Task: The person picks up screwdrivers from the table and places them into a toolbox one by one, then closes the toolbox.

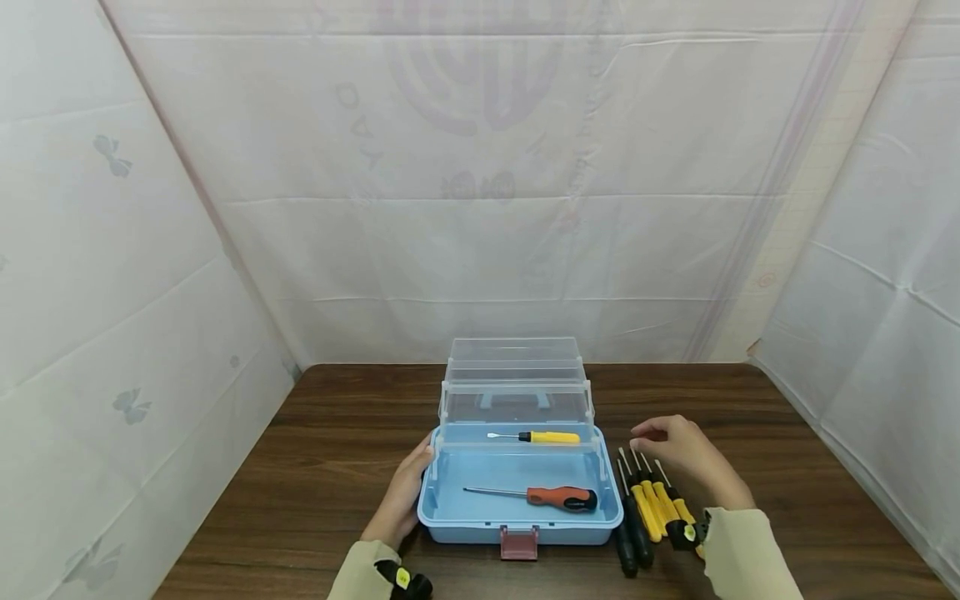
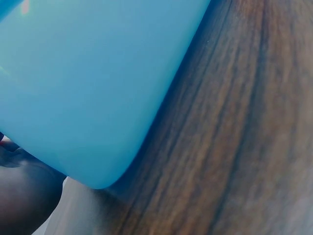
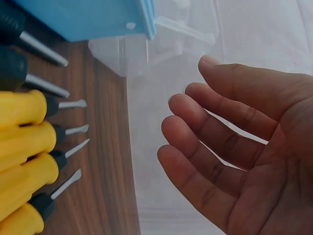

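A light-blue plastic toolbox [image 1: 517, 534] stands with its clear lid and trays [image 1: 516, 375] raised at the back. Inside lies an orange-and-black screwdriver [image 1: 561, 498], and behind it a small yellow-handled screwdriver [image 1: 553, 437]. My left hand [image 1: 405, 487] rests along the box's left side, its fingers fairly straight; the box's blue wall [image 2: 98, 88] fills much of the left wrist view. My right hand [image 1: 686, 450] hovers above the tips of several yellow-handled screwdrivers [image 1: 651, 508]. Its bent fingers [image 3: 195, 156] stand apart from the thumb with nothing between them.
Two black-handled screwdrivers [image 1: 634, 533] lie between the box and the yellow ones. A pink latch [image 1: 518, 544] hangs at the box's front. White sheeting [image 1: 375, 208] encloses the brown wooden table [image 1: 322, 467] at the back and sides.
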A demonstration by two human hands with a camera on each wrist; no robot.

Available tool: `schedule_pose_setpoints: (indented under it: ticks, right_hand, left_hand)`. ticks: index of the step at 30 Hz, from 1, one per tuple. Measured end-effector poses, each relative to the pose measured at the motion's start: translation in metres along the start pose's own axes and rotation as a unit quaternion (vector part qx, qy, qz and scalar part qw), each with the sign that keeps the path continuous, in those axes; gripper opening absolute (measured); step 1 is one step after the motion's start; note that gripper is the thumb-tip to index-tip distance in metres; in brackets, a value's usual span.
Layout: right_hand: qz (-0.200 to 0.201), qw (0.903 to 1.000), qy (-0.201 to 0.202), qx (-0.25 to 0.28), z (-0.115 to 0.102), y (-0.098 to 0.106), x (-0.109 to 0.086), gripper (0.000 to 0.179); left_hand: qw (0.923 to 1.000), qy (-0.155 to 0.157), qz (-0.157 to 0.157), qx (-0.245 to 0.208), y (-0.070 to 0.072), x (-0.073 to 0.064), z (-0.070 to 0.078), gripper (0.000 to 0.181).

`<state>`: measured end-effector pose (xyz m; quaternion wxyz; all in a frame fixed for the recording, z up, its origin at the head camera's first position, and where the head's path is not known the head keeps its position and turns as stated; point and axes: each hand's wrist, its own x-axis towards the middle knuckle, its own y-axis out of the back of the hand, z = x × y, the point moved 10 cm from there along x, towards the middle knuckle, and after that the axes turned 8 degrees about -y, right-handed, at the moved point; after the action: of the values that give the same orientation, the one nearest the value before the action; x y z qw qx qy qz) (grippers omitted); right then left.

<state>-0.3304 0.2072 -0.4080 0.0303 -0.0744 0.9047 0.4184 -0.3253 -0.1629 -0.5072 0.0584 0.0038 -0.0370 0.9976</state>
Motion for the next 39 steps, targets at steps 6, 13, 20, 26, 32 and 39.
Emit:
schedule_pose_setpoints:
  ticks: [6, 13, 20, 26, 32, 39]
  right_hand:
    - [-0.004, 0.9999, -0.013, 0.001, 0.012, 0.002, -0.005, 0.032]
    - [-0.019, 0.9989, -0.043, 0.006, 0.03, -0.001, -0.009, 0.033]
    - [-0.013, 0.998, -0.062, -0.004, 0.046, 0.0, -0.009, 0.032]
    - [-0.031, 0.9959, -0.084, 0.017, 0.059, -0.003, -0.011, 0.034]
    - [-0.04, 0.9947, -0.092, 0.019, 0.07, -0.005, -0.014, 0.033]
    - [-0.049, 0.9925, -0.109, 0.024, 0.081, -0.008, -0.016, 0.035]
  left_hand:
    - [1.0, 0.002, 0.001, 0.003, 0.0, 0.0, 0.0, 0.053]
    - [1.0, 0.001, 0.002, 0.0, 0.001, 0.0, -0.001, 0.054]
    - [1.0, 0.003, 0.003, 0.0, 0.001, 0.0, -0.002, 0.056]
    - [1.0, 0.005, 0.004, 0.005, 0.001, 0.0, -0.002, 0.055]
    - [1.0, 0.003, 0.006, 0.007, 0.001, -0.001, -0.001, 0.054]
    - [1.0, 0.0, 0.008, 0.006, 0.001, -0.001, 0.0, 0.055]
